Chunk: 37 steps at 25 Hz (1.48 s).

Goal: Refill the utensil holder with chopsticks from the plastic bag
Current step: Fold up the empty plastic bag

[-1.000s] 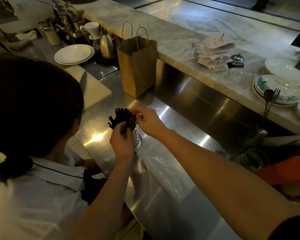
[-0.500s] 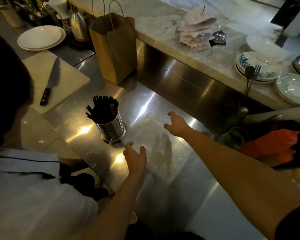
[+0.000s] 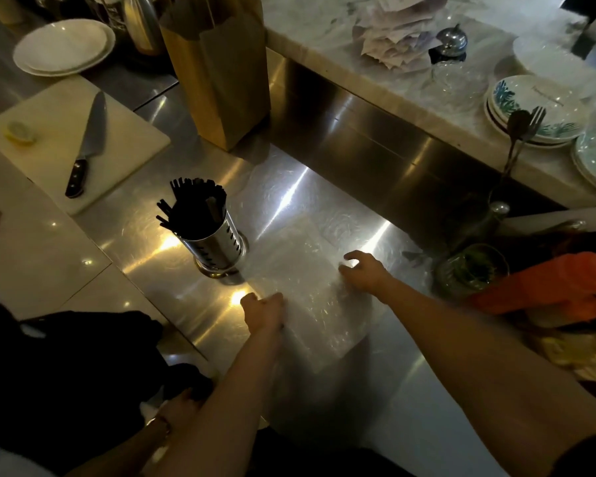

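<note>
A perforated steel utensil holder (image 3: 217, 244) stands on the steel counter (image 3: 427, 425), packed with black chopsticks (image 3: 195, 210). To its right a clear plastic bag (image 3: 310, 287) lies flat on the counter and looks empty. My left hand (image 3: 264, 309) is closed on the bag's near left edge. My right hand (image 3: 365, 271) rests on the bag's right side with fingers curled on the plastic.
A brown paper bag (image 3: 221, 70) stands behind the holder. A knife (image 3: 86, 142) lies on a white cutting board (image 3: 49, 115) at left, white plates (image 3: 62, 48) beyond. Patterned plates (image 3: 530, 108) sit on the marble ledge. An orange cloth (image 3: 544, 287) and glass (image 3: 472, 270) at right. Another person's dark clothing (image 3: 66, 373) lower left.
Both hands left the chopsticks in the holder and came down onto the plastic bag. My left hand has closed on the bag's edge; my right hand moved nearer along the bag.
</note>
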Tool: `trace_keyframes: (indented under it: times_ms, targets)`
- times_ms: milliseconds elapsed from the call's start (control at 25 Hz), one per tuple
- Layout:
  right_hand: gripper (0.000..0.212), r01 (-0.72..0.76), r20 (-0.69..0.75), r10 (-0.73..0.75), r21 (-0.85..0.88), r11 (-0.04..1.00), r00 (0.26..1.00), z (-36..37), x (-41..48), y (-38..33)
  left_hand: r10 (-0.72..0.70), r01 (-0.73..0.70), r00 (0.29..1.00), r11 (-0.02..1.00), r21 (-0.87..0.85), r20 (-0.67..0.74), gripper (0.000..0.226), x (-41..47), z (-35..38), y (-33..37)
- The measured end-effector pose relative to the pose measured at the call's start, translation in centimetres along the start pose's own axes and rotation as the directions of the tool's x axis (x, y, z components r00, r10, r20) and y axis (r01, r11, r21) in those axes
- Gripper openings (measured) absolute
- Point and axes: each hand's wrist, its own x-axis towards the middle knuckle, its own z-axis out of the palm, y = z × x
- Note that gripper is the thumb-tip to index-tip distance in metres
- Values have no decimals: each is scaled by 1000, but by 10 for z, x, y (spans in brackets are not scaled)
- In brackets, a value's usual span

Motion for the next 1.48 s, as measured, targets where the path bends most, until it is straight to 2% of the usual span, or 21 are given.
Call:
trace_keyframes:
  times_ms: [120, 240, 360, 480, 560, 680, 840, 920, 1000, 1040, 1160, 1280, 1360, 1440, 1480]
  targets:
    - [27, -2, 34, -7, 275, 961, 999, -7, -13, -2, -22, 61, 975, 983, -171, 219, 36, 0, -11, 3]
    - [11, -21, 113, -47, 538, 843, 993, -21, -36, -5, 40, 50, 926, 973, -225, 376, 33, -3, -25, 12]
    - [19, -26, 146, -96, 664, 748, 985, -30, -60, -4, 108, 45, 842, 962, -269, 528, 33, -5, -40, 21]
    - [18, -8, 144, -148, 742, 670, 978, -35, -84, -2, 178, -6, 778, 961, -276, 602, 32, -10, -54, 30]
    - [21, 11, 151, -190, 755, 655, 970, -41, -101, 0, 224, -80, 735, 966, -246, 640, 33, -15, -65, 35]
    - [32, 39, 194, -260, 726, 686, 946, -48, -123, 2, 285, -219, 679, 958, -185, 676, 33, -24, -83, 41]
    - [48, 48, 245, -295, 689, 723, 924, -50, -155, 9, 325, -332, 636, 934, -132, 700, 29, -43, -111, 36]
    - [38, 55, 249, -318, 703, 710, 915, -50, -168, 13, 320, -343, 611, 931, -122, 724, 28, -54, -125, 30]
    - [15, 67, 223, -343, 746, 662, 912, -47, -178, 16, 349, -375, 599, 917, -133, 721, 30, -69, -138, 23]
    - [17, 69, 209, -346, 763, 643, 915, -45, -183, 17, 376, -402, 597, 905, -141, 709, 31, -77, -144, 18]
    - [43, 107, 171, -355, 758, 643, 919, -38, -200, 19, 477, -517, 578, 842, -155, 662, 43, -103, -164, 0]
    - [46, 126, 211, -401, 735, 666, 891, -32, -211, 20, 495, -584, 545, 803, -118, 676, 48, -123, -186, -12]
    - [48, 137, 231, -422, 720, 680, 877, -29, -219, 15, 478, -553, 567, 825, -119, 671, 47, -135, -200, -16]
    - [51, 155, 266, -453, 697, 700, 851, -26, -227, 4, 468, -517, 618, 847, -121, 631, 33, -147, -211, -14]
    - [51, 182, 285, -473, 667, 723, 834, -25, -232, -3, 470, -548, 629, 833, -75, 620, 23, -151, -214, -11]
